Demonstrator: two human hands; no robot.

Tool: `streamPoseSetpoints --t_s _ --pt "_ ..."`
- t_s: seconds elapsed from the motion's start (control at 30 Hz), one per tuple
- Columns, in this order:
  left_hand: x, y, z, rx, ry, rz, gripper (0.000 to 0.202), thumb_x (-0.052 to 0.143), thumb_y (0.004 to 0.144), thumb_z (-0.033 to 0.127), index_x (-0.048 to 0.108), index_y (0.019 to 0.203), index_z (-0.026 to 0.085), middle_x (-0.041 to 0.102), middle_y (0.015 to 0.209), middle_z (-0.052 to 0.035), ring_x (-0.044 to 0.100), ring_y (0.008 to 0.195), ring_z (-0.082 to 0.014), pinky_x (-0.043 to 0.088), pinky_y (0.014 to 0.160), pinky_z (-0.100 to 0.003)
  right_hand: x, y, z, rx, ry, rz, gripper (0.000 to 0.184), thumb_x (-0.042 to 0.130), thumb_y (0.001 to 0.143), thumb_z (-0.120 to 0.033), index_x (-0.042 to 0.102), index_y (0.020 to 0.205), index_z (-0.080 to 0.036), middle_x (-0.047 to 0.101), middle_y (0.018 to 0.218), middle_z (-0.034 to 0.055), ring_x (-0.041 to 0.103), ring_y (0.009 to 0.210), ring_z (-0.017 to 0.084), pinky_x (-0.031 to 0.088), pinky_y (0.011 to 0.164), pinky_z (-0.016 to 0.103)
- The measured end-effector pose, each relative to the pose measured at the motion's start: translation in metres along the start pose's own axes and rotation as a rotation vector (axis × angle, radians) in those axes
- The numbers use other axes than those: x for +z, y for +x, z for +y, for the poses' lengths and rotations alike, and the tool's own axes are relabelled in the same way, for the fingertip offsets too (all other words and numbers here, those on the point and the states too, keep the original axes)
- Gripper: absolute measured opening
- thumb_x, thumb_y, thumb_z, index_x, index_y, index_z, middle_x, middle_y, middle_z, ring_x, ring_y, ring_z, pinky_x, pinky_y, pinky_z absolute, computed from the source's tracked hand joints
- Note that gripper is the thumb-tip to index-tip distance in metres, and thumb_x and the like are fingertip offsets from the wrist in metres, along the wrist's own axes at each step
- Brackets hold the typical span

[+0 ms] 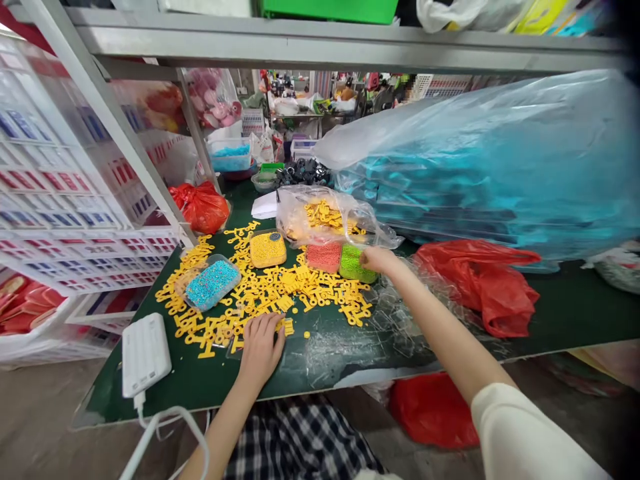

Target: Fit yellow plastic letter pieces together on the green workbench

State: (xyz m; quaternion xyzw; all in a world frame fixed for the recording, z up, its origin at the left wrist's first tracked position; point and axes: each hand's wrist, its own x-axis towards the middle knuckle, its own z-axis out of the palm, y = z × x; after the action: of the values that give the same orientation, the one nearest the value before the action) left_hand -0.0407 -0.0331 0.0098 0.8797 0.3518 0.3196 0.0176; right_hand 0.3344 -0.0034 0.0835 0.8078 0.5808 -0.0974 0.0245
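Note:
Many small yellow plastic pieces [280, 288] lie spread over the dark green table [200, 380]. My left hand [261, 348] rests palm down at the near edge of that pile, fingers curled over a yellow piece on a clear tray. My right hand [376, 260] reaches to the far side, fingers closed beside the green bead box [354, 264]. Next to it sit a pink bead box [324, 256], a yellow bead box [268, 249] and a blue bead box [213, 283]. What the right fingers hold is hidden.
A clear bag of more yellow pieces [325, 217] lies behind the boxes. Red plastic bags [480, 280] and a big bag of teal items [495, 173] fill the right. A white power bank [145, 353] with cable sits near left. Shelving with packs [65, 200] stands left.

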Motion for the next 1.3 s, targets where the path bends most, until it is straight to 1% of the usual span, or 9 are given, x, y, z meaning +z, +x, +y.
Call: streamPoseSetpoints --t_s 0.1,0.23,0.37,0.53,0.73,0.97,1.1,1.2,1.3 --pt "0.000 -0.001 0.000 0.004 0.011 0.010 0.023 0.041 0.099 0.025 0.059 0.111 0.018 0.070 0.104 -0.0081 0.059 0.100 -0.0243 0.037 0.095 -0.042 0.005 0.008 0.000 0.021 -0.115 -0.055 0.030 0.058 0.094 -0.036 0.059 0.117 -0.017 0.061 0.119 0.0078 0.062 0.101 0.020 0.053 0.087 0.042" --pt "0.001 -0.003 -0.001 -0.015 -0.007 0.013 0.022 0.042 0.098 0.025 0.059 0.110 0.019 0.069 0.103 -0.0082 0.059 0.099 -0.0241 0.038 0.094 -0.042 0.010 0.010 -0.001 0.017 -0.211 -0.063 0.030 0.058 0.095 -0.035 0.058 0.119 -0.018 0.059 0.122 0.0086 0.061 0.104 0.021 0.053 0.089 0.043" --pt "0.002 -0.004 -0.002 -0.110 -0.038 0.057 0.021 0.044 0.097 0.027 0.061 0.108 0.020 0.064 0.110 -0.0107 0.056 0.107 -0.0267 0.042 0.093 -0.043 0.014 0.009 0.000 -0.006 -0.252 -0.032 0.031 0.058 0.094 -0.035 0.058 0.119 -0.018 0.059 0.123 0.0086 0.060 0.105 0.022 0.052 0.090 0.043" --pt "0.003 -0.005 -0.002 -0.201 -0.073 0.095 0.020 0.046 0.096 0.027 0.062 0.106 0.021 0.060 0.113 -0.0113 0.053 0.111 -0.0276 0.043 0.097 -0.046 0.020 0.007 0.005 -0.028 -0.269 0.001 0.028 0.058 0.095 -0.035 0.060 0.117 -0.018 0.059 0.123 0.0084 0.060 0.106 0.022 0.052 0.091 0.044" --pt "0.004 -0.008 0.000 -0.155 -0.022 0.080 0.020 0.046 0.096 0.025 0.061 0.107 0.020 0.059 0.113 -0.0119 0.052 0.110 -0.0285 0.044 0.094 -0.046 0.026 0.008 0.014 -0.053 -0.256 0.030 0.024 0.060 0.093 -0.034 0.063 0.109 -0.016 0.062 0.117 0.0074 0.058 0.108 0.022 0.050 0.091 0.043" --pt "0.000 -0.009 0.001 -0.156 -0.039 0.049 0.018 0.046 0.096 0.026 0.061 0.106 0.022 0.060 0.113 -0.0101 0.053 0.108 -0.0272 0.045 0.093 -0.045 0.032 0.010 0.019 -0.067 -0.212 0.115 0.021 0.066 0.085 -0.031 0.072 0.102 -0.021 0.065 0.109 0.0122 0.048 0.114 0.029 0.043 0.084 0.034" --pt "-0.003 -0.009 0.004 -0.134 -0.082 0.112 0.016 0.047 0.095 0.021 0.063 0.098 0.022 0.060 0.110 -0.0101 0.053 0.109 -0.0261 0.045 0.093 -0.044 0.035 0.010 0.018 -0.090 -0.182 0.150 0.017 0.061 0.087 -0.025 0.074 0.096 -0.019 0.065 0.105 0.0140 0.047 0.111 0.029 0.041 0.081 0.033" --pt "-0.005 0.006 0.000 -0.085 -0.139 0.148 0.017 0.047 0.094 0.018 0.063 0.092 0.022 0.061 0.106 -0.0091 0.056 0.105 -0.0244 0.046 0.091 -0.042 0.031 0.008 0.017 -0.111 -0.151 0.178 0.015 0.061 0.086 -0.024 0.075 0.088 -0.019 0.065 0.101 0.0135 0.047 0.110 0.029 0.040 0.081 0.033" --pt "-0.006 0.051 -0.007 0.001 -0.216 0.131 0.015 0.047 0.094 0.020 0.062 0.093 0.022 0.065 0.097 -0.0070 0.060 0.096 -0.0220 0.047 0.087 -0.039 0.026 0.001 0.014 -0.123 -0.116 0.223 0.014 0.061 0.087 -0.026 0.074 0.088 -0.020 0.066 0.101 0.0123 0.047 0.110 0.029 0.039 0.083 0.034"
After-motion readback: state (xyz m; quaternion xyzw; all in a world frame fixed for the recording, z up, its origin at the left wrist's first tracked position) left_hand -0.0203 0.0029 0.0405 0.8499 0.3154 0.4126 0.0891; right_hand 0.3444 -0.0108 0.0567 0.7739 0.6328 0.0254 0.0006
